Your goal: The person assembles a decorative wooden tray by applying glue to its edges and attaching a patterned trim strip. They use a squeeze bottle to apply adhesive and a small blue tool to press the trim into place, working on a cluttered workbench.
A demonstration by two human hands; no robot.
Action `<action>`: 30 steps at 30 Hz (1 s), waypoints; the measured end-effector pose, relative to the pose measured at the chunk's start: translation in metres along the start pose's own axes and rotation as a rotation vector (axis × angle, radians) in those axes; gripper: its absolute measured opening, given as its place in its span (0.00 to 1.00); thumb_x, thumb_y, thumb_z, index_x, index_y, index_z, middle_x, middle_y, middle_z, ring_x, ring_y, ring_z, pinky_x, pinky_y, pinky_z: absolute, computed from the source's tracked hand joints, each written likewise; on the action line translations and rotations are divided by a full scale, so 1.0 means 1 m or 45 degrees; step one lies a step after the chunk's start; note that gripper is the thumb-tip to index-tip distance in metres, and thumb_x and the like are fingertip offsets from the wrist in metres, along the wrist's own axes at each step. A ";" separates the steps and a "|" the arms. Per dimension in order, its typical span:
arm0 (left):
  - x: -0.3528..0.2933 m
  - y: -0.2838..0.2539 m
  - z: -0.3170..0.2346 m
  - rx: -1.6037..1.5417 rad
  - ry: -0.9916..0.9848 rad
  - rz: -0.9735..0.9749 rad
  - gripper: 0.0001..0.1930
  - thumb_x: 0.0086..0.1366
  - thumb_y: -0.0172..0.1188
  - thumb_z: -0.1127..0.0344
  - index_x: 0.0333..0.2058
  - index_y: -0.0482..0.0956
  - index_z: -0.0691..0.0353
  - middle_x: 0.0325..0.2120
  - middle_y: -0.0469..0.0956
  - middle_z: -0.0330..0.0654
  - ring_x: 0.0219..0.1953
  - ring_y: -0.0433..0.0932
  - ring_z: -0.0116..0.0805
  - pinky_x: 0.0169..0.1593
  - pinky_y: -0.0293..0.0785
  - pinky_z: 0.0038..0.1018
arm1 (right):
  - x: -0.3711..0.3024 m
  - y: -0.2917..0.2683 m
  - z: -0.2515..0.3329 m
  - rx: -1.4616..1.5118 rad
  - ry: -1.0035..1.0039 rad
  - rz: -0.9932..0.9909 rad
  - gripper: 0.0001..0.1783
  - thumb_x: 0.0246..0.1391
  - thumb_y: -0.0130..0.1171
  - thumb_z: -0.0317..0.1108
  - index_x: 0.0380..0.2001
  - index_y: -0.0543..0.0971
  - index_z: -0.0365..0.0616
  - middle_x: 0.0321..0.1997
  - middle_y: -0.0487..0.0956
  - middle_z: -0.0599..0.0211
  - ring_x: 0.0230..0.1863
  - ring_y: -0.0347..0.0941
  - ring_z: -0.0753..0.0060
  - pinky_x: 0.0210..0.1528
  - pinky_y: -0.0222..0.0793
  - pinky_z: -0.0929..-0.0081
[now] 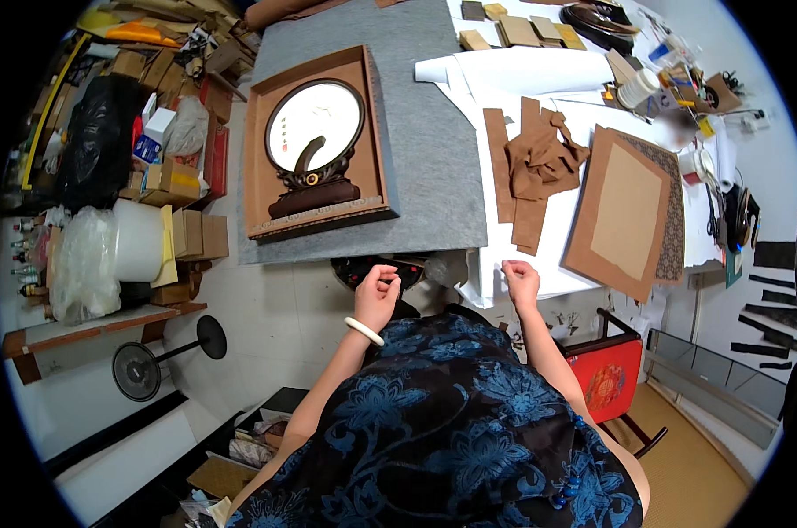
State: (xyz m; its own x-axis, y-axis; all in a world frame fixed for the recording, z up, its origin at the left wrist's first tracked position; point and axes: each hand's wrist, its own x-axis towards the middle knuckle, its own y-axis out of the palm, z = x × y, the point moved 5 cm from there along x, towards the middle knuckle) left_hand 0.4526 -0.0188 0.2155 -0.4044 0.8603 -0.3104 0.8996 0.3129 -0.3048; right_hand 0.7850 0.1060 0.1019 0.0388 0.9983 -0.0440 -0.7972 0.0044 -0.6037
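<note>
My left hand (pixel 377 296), with a white bangle (pixel 364 331) on its wrist, hovers just off the front edge of the grey-covered table (pixel 438 189). Its fingers are curled in toward the thumb; what they hold, if anything, is too small to see. My right hand (pixel 522 283) is closed in a pinch beside the near edge of the white-covered table (pixel 495 273), and I cannot make out anything in it. Ahead on the grey cover lies a shallow brown box (pixel 258 209) with a round white framed panel (pixel 315 119) on a dark carved stand (pixel 315 194).
Brown fabric scraps (pixel 548 158) and a brown-bordered board (pixel 623 211) lie at right. A white roll (pixel 539 70) and small blocks (pixel 520 31) are farther back. A red-seated chair (pixel 605 378) stands right; cartons (pixel 200 234) and a white bucket (pixel 139 239) crowd the left.
</note>
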 end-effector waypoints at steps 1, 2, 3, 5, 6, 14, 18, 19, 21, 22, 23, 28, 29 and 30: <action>0.000 -0.006 0.005 -0.011 -0.008 -0.023 0.11 0.65 0.61 0.71 0.45 0.76 0.65 0.35 0.82 0.41 0.27 0.77 0.22 0.32 0.76 0.21 | 0.004 0.002 0.009 -0.021 -0.188 -0.056 0.10 0.52 0.68 0.34 0.28 0.84 0.37 0.26 0.83 0.65 0.25 0.77 0.80 0.30 0.73 0.78; -0.003 -0.015 0.012 -0.019 -0.023 -0.054 0.11 0.65 0.61 0.71 0.45 0.76 0.65 0.35 0.81 0.41 0.28 0.77 0.23 0.32 0.76 0.21 | 0.008 0.009 0.017 0.100 -0.027 0.051 0.10 0.52 0.68 0.34 0.29 0.84 0.36 0.27 0.83 0.65 0.26 0.77 0.80 0.30 0.73 0.79; -0.004 -0.022 0.018 -0.030 -0.036 -0.079 0.11 0.65 0.61 0.71 0.45 0.76 0.65 0.36 0.81 0.41 0.28 0.77 0.23 0.33 0.76 0.22 | 0.013 0.015 0.026 0.215 0.138 0.154 0.10 0.51 0.69 0.33 0.30 0.84 0.36 0.27 0.84 0.64 0.26 0.77 0.80 0.31 0.74 0.79; -0.004 -0.037 0.028 0.002 -0.089 -0.141 0.11 0.66 0.61 0.70 0.45 0.76 0.64 0.36 0.81 0.41 0.30 0.78 0.24 0.34 0.76 0.22 | 0.017 0.023 0.053 0.262 0.246 0.294 0.12 0.54 0.67 0.36 0.32 0.83 0.36 0.26 0.83 0.64 0.25 0.77 0.80 0.30 0.73 0.80; -0.002 -0.046 0.033 0.018 -0.113 -0.169 0.11 0.66 0.61 0.69 0.45 0.76 0.64 0.36 0.81 0.41 0.31 0.78 0.24 0.35 0.77 0.23 | 0.020 0.029 0.066 0.285 0.307 0.339 0.13 0.55 0.66 0.37 0.31 0.83 0.36 0.25 0.83 0.65 0.25 0.77 0.81 0.30 0.73 0.80; 0.039 -0.188 0.032 0.086 0.081 -0.663 0.05 0.68 0.60 0.69 0.40 0.78 0.63 0.34 0.80 0.38 0.34 0.78 0.24 0.41 0.76 0.22 | 0.030 0.108 0.276 0.165 -0.253 0.405 0.12 0.58 0.61 0.37 0.36 0.83 0.38 0.34 0.84 0.56 0.34 0.83 0.62 0.38 0.76 0.69; 0.077 -0.248 0.011 0.368 0.405 -0.711 0.07 0.67 0.60 0.70 0.42 0.77 0.65 0.36 0.80 0.41 0.36 0.80 0.29 0.42 0.77 0.25 | 0.038 0.165 0.358 -0.190 -0.658 0.580 0.13 0.55 0.65 0.34 0.41 0.82 0.39 0.38 0.84 0.55 0.37 0.81 0.54 0.40 0.76 0.66; 0.093 -0.253 -0.004 0.411 0.439 -0.642 0.08 0.66 0.60 0.69 0.41 0.77 0.65 0.36 0.80 0.45 0.39 0.80 0.37 0.43 0.77 0.31 | 0.044 0.176 0.365 -0.268 -0.864 0.579 0.17 0.56 0.65 0.41 0.42 0.81 0.39 0.39 0.83 0.52 0.41 0.80 0.49 0.44 0.77 0.62; 0.125 -0.268 -0.015 0.641 0.458 -0.533 0.11 0.66 0.59 0.64 0.41 0.77 0.66 0.38 0.81 0.52 0.43 0.78 0.48 0.46 0.76 0.39 | 0.054 0.204 0.369 -0.563 -0.745 0.728 0.20 0.56 0.63 0.48 0.39 0.81 0.41 0.38 0.83 0.50 0.42 0.80 0.48 0.45 0.76 0.58; 0.139 -0.275 -0.013 0.821 0.443 -0.480 0.14 0.68 0.58 0.61 0.42 0.77 0.67 0.39 0.81 0.54 0.46 0.78 0.51 0.47 0.76 0.42 | 0.057 0.217 0.371 -0.703 -0.685 0.801 0.22 0.56 0.62 0.52 0.37 0.81 0.41 0.38 0.83 0.50 0.42 0.80 0.47 0.46 0.76 0.56; 0.153 -0.270 -0.014 1.026 0.223 -0.321 0.21 0.72 0.50 0.54 0.44 0.77 0.70 0.40 0.81 0.58 0.46 0.77 0.55 0.51 0.74 0.45 | 0.061 0.226 0.368 -0.873 -0.537 0.982 0.31 0.58 0.56 0.61 0.39 0.81 0.40 0.38 0.83 0.47 0.43 0.80 0.47 0.46 0.76 0.56; 0.170 -0.247 0.006 1.106 -0.198 -0.236 0.31 0.71 0.45 0.44 0.43 0.76 0.74 0.38 0.80 0.66 0.44 0.79 0.63 0.52 0.73 0.49 | 0.037 0.245 0.376 -1.041 -0.452 0.858 0.40 0.55 0.55 0.68 0.40 0.76 0.33 0.35 0.83 0.47 0.41 0.82 0.48 0.46 0.77 0.58; 0.170 -0.241 -0.001 1.020 -0.245 -0.217 0.30 0.71 0.46 0.46 0.42 0.76 0.75 0.38 0.80 0.66 0.44 0.80 0.61 0.53 0.73 0.49 | 0.036 0.242 0.373 -1.021 -0.405 0.802 0.40 0.53 0.58 0.68 0.39 0.76 0.33 0.34 0.83 0.48 0.40 0.82 0.49 0.45 0.77 0.59; 0.169 -0.243 -0.009 0.940 -0.298 -0.208 0.29 0.70 0.47 0.48 0.41 0.77 0.76 0.38 0.80 0.66 0.44 0.80 0.60 0.53 0.73 0.48 | 0.035 0.243 0.372 -0.991 -0.368 0.750 0.40 0.51 0.60 0.68 0.38 0.76 0.33 0.33 0.83 0.49 0.39 0.82 0.49 0.45 0.77 0.59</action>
State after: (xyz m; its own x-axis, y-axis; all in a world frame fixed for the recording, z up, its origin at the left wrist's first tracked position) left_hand 0.1671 0.0537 0.2450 -0.6200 0.6938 -0.3663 0.5165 0.0094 -0.8562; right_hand 0.3687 0.1634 0.2495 -0.4627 0.8056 -0.3700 -0.0250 -0.4291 -0.9029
